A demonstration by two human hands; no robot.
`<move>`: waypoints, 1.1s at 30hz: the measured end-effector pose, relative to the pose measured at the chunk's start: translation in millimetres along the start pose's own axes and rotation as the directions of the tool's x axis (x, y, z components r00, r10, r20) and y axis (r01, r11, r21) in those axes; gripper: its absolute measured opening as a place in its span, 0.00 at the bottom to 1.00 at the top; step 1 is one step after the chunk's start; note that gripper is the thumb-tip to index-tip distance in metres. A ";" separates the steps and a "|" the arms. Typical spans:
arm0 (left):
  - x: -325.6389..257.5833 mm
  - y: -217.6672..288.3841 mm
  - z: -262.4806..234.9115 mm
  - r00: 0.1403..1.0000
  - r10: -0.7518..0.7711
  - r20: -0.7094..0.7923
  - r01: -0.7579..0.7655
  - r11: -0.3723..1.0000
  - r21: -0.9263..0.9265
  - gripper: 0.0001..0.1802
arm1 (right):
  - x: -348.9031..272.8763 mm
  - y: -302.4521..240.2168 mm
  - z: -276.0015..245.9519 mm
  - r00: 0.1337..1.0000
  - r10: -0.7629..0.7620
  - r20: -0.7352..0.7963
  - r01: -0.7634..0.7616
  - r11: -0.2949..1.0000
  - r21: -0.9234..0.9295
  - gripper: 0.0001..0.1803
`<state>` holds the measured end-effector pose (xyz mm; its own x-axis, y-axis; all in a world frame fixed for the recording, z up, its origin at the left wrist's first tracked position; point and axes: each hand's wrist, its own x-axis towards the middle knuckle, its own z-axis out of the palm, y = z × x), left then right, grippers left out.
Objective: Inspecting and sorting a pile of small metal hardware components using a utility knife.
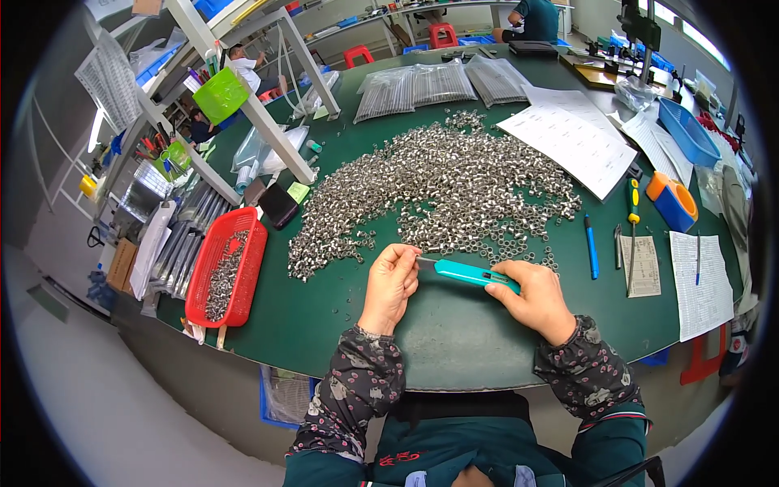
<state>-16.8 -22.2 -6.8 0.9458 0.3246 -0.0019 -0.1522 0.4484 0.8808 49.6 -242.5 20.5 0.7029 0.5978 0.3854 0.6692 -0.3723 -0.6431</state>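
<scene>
In my right hand (531, 296) I grip a teal utility knife (471, 273), its blade (425, 264) pointing left. The blade meets the fingertips of my left hand (391, 284), which are pinched together. Whatever sits between those fingertips is too small to make out. Just beyond both hands spreads a wide heap of small silvery metal rings (438, 187) on the green table (454, 341). To the left, a red basket (258, 243) holds more small metal parts.
Bagged metal rods (414, 89) lie behind the heap. Paper sheets (568, 138), a blue pen (591, 247), a yellow-handled screwdriver (633, 203), an orange-and-blue tape dispenser (672, 203) and a blue tray (690, 134) are at right. A white shelf post (272, 134) rises at left.
</scene>
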 end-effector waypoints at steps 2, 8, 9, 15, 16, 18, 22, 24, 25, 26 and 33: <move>-0.4 -0.1 1.1 1.000 -0.017 -0.024 0.016 0.999 -0.032 0.06 | -1.4 -5.8 1.4 0.992 -0.080 -0.100 0.072 0.994 -0.078 0.13; -0.4 2.3 1.1 0.996 -0.070 -0.061 0.064 0.994 -0.085 0.09 | 0.9 -1.3 0.2 0.956 -0.115 -0.268 0.098 0.992 -0.077 0.12; -0.7 2.7 1.4 0.996 -0.066 -0.062 0.060 0.995 -0.086 0.09 | 0.6 -2.3 0.4 0.962 -0.124 -0.243 0.105 0.990 -0.089 0.12; -0.2 4.5 3.0 0.999 -0.042 -0.035 0.038 0.994 -0.098 0.09 | 0.9 -1.6 0.0 0.972 -0.101 -0.213 0.085 0.993 -0.083 0.12; 0.0 4.9 3.2 0.999 -0.040 -0.022 0.038 0.992 -0.117 0.08 | 1.1 -2.0 -0.3 0.976 -0.086 -0.201 0.071 0.995 -0.076 0.12; 0.0 5.6 3.7 0.999 -0.037 -0.009 0.035 0.990 -0.136 0.08 | 1.0 -1.4 -0.2 0.978 -0.086 -0.190 0.074 0.995 -0.072 0.13; 1.0 3.1 2.6 1.000 0.002 -0.025 -0.005 0.990 -0.139 0.07 | 1.1 -1.1 -1.2 0.991 -0.031 -0.127 0.027 0.999 -0.034 0.14; 2.3 1.1 -0.8 1.000 0.007 -0.002 -0.007 0.991 -0.133 0.07 | 1.2 -1.4 -2.2 0.995 0.000 -0.099 -0.001 1.000 -0.006 0.14; 2.6 0.8 -1.4 1.000 0.012 0.020 -0.010 0.992 -0.128 0.07 | 1.2 -1.8 -3.1 0.997 0.031 -0.071 -0.030 0.999 0.020 0.14; 2.2 1.4 -0.2 1.000 0.012 0.022 -0.009 0.992 -0.128 0.07 | 1.3 -2.3 -4.1 0.997 0.032 -0.072 -0.030 0.999 0.020 0.14; 0.9 1.1 1.3 0.999 0.038 -0.015 -0.038 0.999 -0.032 0.07 | 2.5 -1.6 -4.6 0.993 0.116 0.036 -0.119 0.989 0.089 0.14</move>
<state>-15.8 -22.4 -5.2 0.9349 0.3541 0.0244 -0.1977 0.4624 0.8644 51.4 -243.7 25.5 0.7667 0.5759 0.2836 0.5566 -0.3762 -0.7407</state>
